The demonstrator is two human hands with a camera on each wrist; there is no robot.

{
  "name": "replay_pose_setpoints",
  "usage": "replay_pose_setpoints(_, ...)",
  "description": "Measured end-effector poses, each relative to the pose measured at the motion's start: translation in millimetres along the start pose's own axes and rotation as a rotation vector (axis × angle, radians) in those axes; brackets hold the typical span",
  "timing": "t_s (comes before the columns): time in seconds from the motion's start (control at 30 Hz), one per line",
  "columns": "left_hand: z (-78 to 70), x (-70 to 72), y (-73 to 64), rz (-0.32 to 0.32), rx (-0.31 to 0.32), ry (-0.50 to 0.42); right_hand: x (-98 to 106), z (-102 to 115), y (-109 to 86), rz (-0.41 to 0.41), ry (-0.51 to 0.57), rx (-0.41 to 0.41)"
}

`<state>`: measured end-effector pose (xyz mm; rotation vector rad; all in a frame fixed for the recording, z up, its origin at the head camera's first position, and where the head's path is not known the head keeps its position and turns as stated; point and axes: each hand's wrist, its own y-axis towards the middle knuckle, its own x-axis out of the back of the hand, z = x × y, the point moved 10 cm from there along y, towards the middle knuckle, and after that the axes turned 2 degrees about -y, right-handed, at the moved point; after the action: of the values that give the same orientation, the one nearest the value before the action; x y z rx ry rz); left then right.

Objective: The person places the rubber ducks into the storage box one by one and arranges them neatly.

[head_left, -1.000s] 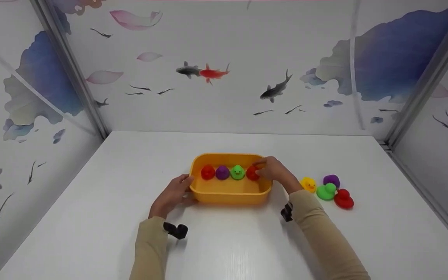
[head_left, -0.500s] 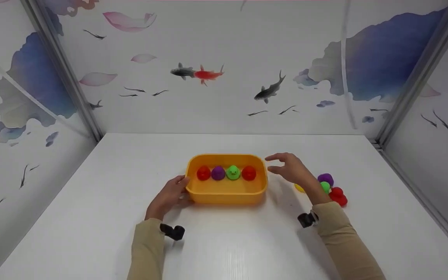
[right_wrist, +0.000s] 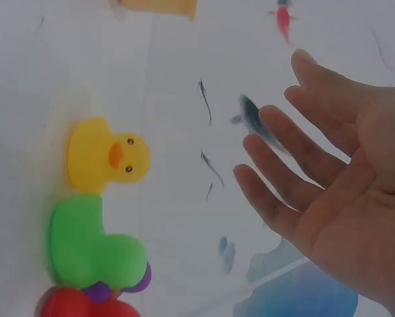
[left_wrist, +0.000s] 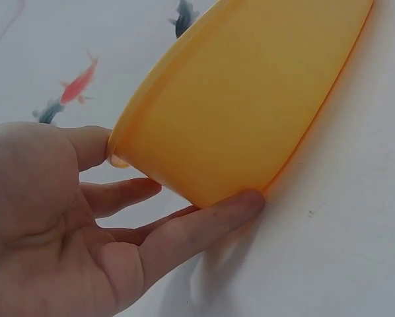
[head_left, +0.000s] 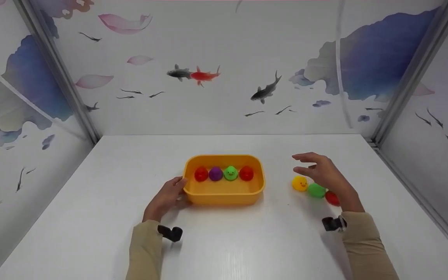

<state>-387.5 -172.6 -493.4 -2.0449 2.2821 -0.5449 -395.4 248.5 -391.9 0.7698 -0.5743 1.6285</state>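
Observation:
My left hand (head_left: 165, 198) holds the left end of an orange-yellow plastic basin (head_left: 224, 199), thumb at the rim and fingers against the outer wall, as the left wrist view shows. Inside sit a red duck (head_left: 201, 174), a purple duck (head_left: 216, 174), a green duck (head_left: 230, 173) and another red duck (head_left: 246, 173) in a row. My right hand (head_left: 327, 175) hovers with nothing in it, fingers apart. Below it on the table are a yellow toy duck (head_left: 300, 183), a green one (right_wrist: 78, 244) and a red one (head_left: 332, 198). A purple duck (right_wrist: 139, 277) is mostly hidden behind the green one.
The white table (head_left: 224, 241) meets a back wall (head_left: 224, 112) printed with fish and petals. Side walls stand at left and right. A small black camera (head_left: 171, 233) is on the left wrist, another (head_left: 333, 223) on the right.
My right hand has let go of the red duck in the basin, lifted out and moved right, above the loose ducks. My left hand has stayed on the basin.

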Motion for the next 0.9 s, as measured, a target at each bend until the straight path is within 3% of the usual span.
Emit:
replay_pose_setpoints(0.17,-1.3,-1.3,-0.2,0.016,-0.005,-0.001,6,-26,-3.5,0.005,0.030,-0.034)
replay_pose_setpoints(0.47,-1.9,1.9,0.6,0.016,-0.023,-0.021,-4,-62,2.3,0.042,0.018,-0.050)
replay_pose_setpoints(0.9,1.3,0.7,0.1,0.007,0.002,-0.019,-15,-73,4.3,0.064,-0.047,-0.050)
